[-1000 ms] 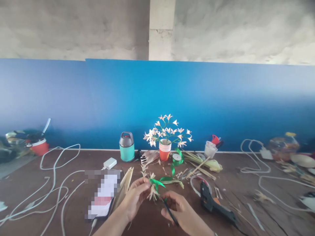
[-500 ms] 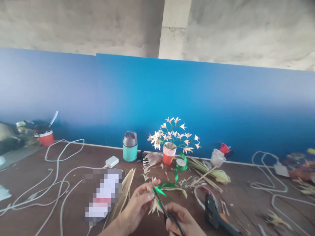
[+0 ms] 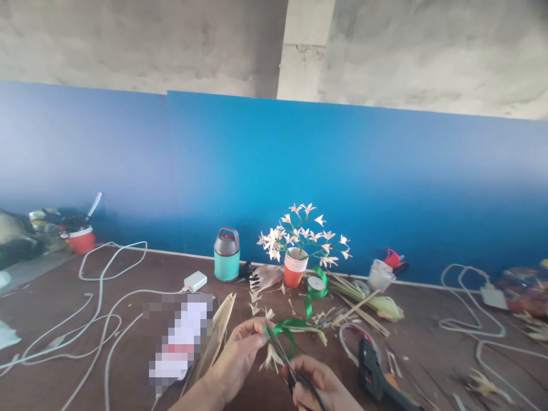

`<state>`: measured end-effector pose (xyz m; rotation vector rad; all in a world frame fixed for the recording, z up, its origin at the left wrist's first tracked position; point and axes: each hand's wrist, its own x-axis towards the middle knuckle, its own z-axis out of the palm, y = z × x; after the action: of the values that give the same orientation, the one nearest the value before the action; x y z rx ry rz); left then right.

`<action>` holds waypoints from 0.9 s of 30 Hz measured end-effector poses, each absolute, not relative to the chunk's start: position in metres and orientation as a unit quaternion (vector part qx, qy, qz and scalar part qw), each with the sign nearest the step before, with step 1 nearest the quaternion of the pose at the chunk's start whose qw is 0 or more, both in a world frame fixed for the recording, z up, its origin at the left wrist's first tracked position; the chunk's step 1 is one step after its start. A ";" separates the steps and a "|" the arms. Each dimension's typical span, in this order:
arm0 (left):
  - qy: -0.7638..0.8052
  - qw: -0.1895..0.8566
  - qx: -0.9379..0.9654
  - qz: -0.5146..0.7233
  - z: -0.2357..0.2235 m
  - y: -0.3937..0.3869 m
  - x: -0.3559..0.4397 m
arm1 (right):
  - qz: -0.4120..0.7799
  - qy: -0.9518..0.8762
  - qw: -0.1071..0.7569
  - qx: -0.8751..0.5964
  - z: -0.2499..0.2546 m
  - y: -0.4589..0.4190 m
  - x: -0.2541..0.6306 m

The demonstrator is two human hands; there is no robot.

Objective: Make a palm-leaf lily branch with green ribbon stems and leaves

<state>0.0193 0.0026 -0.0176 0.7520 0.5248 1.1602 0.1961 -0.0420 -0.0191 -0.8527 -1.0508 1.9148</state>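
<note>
My left hand (image 3: 246, 348) is closed, thumb and fingertips pinching a green ribbon (image 3: 293, 337) that loops out to the right. Just below those fingertips hangs a pale flower (image 3: 272, 358) with pointed petals; whether it is in the same pinch I cannot tell. Scissors (image 3: 280, 351) with black handles are gripped in my right hand (image 3: 321, 379), their blades angled up and left to the ribbon at my left fingertips. Beyond my hands, the ribbon spool (image 3: 315, 283) lies beside a stack of red and white paper cups (image 3: 294, 271) holding pale flowers (image 3: 303, 234) on green stems.
A black glue gun (image 3: 374, 371) lies to the right of my hands. Pale husks (image 3: 216, 337) and a blurred-out item (image 3: 180, 342) are on the left. A teal jar (image 3: 226, 262), white cables (image 3: 103, 297) and a bundle of stalks (image 3: 368, 299) sit farther back.
The ribbon by the blades went from a short bright strip pointing right to a rounded loop. The scissors shifted slightly; my left hand stayed nearly in place.
</note>
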 end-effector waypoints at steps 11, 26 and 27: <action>0.245 0.728 0.365 0.526 -0.018 0.006 0.018 | 0.714 -0.391 0.403 -0.418 -0.020 -0.045 0.199; 0.230 0.754 0.328 0.521 -0.019 0.005 0.017 | 0.660 -0.475 0.392 -0.430 -0.034 -0.033 0.203; 0.236 0.755 0.320 0.522 -0.018 0.005 0.016 | 0.643 -0.481 0.403 -0.439 -0.036 -0.029 0.204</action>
<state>0.0162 0.0053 -0.0183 0.6980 0.5147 1.1380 0.2044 -0.0294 -0.0364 -1.1091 -1.2150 1.6250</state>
